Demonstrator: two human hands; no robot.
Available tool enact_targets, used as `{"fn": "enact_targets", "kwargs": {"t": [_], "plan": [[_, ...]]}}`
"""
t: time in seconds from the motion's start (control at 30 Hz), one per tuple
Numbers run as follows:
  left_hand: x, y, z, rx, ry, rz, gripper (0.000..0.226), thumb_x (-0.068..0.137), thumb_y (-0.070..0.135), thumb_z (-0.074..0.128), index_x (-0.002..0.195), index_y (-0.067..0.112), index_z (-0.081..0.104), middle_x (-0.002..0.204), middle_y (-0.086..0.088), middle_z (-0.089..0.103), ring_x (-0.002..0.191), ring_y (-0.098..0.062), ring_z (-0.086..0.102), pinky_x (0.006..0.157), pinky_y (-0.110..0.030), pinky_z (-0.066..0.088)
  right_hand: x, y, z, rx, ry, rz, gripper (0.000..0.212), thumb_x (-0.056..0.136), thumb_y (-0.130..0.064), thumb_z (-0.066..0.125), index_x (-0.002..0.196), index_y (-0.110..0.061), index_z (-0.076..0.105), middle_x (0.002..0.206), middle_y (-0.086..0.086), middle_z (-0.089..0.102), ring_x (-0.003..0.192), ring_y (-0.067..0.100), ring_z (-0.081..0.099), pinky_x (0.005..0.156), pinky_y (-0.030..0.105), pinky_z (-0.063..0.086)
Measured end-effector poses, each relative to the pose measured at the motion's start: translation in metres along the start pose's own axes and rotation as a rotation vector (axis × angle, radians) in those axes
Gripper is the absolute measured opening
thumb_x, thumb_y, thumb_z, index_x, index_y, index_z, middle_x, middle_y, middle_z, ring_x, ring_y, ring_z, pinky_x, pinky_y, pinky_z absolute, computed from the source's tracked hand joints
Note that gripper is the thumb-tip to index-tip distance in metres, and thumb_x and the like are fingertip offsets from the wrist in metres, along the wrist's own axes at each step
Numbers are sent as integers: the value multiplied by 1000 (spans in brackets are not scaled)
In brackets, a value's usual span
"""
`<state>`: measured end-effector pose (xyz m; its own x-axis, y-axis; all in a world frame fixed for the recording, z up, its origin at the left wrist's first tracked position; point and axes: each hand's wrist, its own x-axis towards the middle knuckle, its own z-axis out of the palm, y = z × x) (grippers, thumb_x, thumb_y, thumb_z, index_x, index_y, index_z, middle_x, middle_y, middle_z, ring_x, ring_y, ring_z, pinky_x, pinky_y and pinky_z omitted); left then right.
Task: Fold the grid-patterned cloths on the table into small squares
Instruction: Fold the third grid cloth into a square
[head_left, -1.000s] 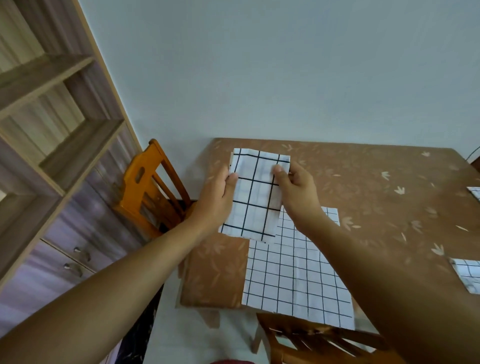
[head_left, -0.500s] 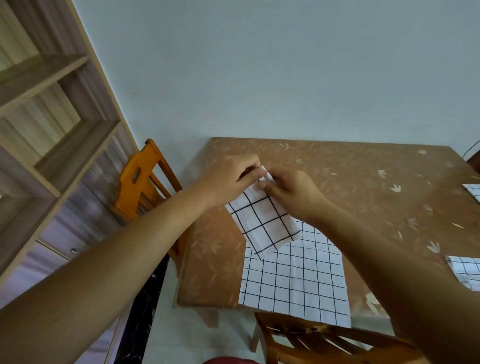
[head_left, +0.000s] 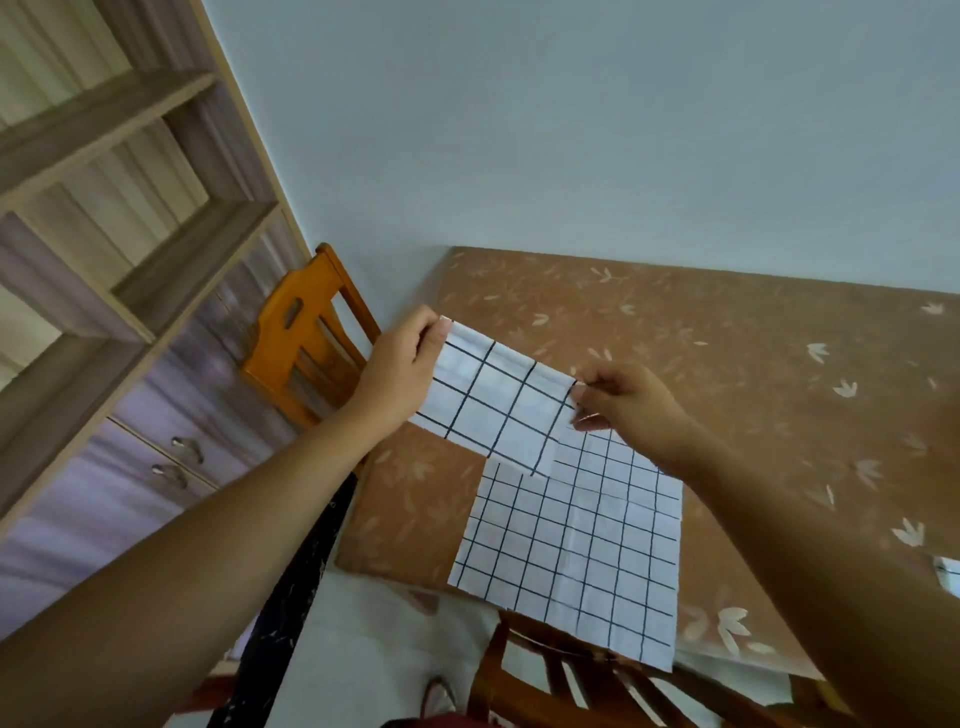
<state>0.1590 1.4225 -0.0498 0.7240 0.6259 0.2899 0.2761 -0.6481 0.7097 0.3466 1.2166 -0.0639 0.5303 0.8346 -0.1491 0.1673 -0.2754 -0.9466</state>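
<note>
Head view, held cloth: a thin white rectangle with a coarse black grid, the held cloth (head_left: 498, 405) is kept in the air over the near left corner of the table (head_left: 727, 364).
Left hand: on the left hand (head_left: 402, 374) thumb and curled fingers are pinched on the top left corner.
Right hand: on the right hand (head_left: 631, 410) the top right corner is pinched; the fingertips are blurred.
Flat cloth: the creased, finer-gridded flat cloth (head_left: 571, 551) is laid at the near edge, its far corner covered.
Table: a brown, leaf-printed surface is seen.
Cut off: a third cloth (head_left: 948, 574) is clipped at the right.
Count: three cloths; two wooden chairs, an orange chair (head_left: 301, 343) and a near chair (head_left: 545, 675).
</note>
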Motion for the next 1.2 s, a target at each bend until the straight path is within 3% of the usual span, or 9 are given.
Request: {"fn": "enact_targets", "kwargs": {"t": [0.1, 0.23, 0.4, 0.47, 0.53, 0.7, 0.83, 0.97, 1.2], "plan": [[-9, -2, 14, -73, 75, -229, 34, 109, 37, 38, 85, 16, 50, 69, -5, 48, 60, -9, 44, 56, -25, 35, 1, 8, 7, 360, -10, 86, 11, 98, -6, 62, 104, -3, 55, 84, 6, 68, 77, 19, 68, 76, 38, 62], [-18, -2, 26, -190, 178, -471, 29, 108, 41, 40, 105, 20, 58, 92, 0, 65, 84, -17, 64, 66, -31, 51, 3, 26, 20, 342, -25, 47, 49, 92, 7, 64, 111, -36, 50, 75, 6, 61, 70, 20, 63, 72, 32, 57], [-30, -19, 30, -242, 119, -609, 17, 105, 36, 52, 115, 24, 47, 110, -6, 66, 94, -21, 69, 69, -38, 61, 12, 36, 29, 63, 100, 25, 41, 91, 5, 49, 86, -30, 71, 96, 11, 69, 84, 36, 65, 70, 42, 56], [-34, -27, 30, -284, 40, -581, 8, 103, 25, 58, 109, 27, 54, 113, -5, 67, 99, -22, 69, 80, -44, 63, 16, 35, 29, 3, 112, 31, 39, 93, 3, 47, 93, -26, 73, 99, 1, 70, 75, 22, 62, 61, 27, 51], [-38, -32, 30, -259, -77, -569, 16, 99, 15, 64, 110, 26, 62, 118, 0, 66, 105, -19, 67, 77, -34, 64, 21, 38, 28, -56, 104, 27, 32, 95, 1, 51, 103, -22, 71, 98, -3, 65, 63, 6, 56, 50, 12, 41], [-29, -50, 33, -60, -240, -497, 54, 91, 6, 72, 138, 27, 57, 144, -1, 50, 125, -23, 57, 93, -42, 60, 39, 47, 31, -167, 45, 64, 37, 92, 2, 60, 123, -18, 64, 101, 0, 52, 64, 10, 51, 43, 10, 39], [-6, -72, 37, -24, -296, -454, 66, 90, 5, 73, 148, 24, 48, 147, 2, 45, 126, -21, 54, 95, -36, 57, 64, 55, 41, -273, 30, 59, 48, 89, -2, 66, 133, -19, 60, 133, -1, 51, 84, 17, 62, 64, 18, 51], [25, -111, 44, -2, -358, -461, 70, 89, 6, 75, 150, 23, 45, 151, 3, 41, 129, -21, 52, 96, -34, 56, 100, 66, 58, -324, 25, 91, 50, 87, -4, 69, 134, -19, 60, 132, -6, 48, 106, 22, 60, 94, 41, 56], [76, -207, 67, 8, -421, -442, 68, 89, 4, 74, 150, 18, 46, 153, 0, 40, 134, -22, 49, 97, -29, 51, 176, 100, 105, -461, 54, 209, 51, 90, 0, 65, 139, -14, 57, 140, 6, 48, 105, 21, 55, 87, 27, 45]]}}
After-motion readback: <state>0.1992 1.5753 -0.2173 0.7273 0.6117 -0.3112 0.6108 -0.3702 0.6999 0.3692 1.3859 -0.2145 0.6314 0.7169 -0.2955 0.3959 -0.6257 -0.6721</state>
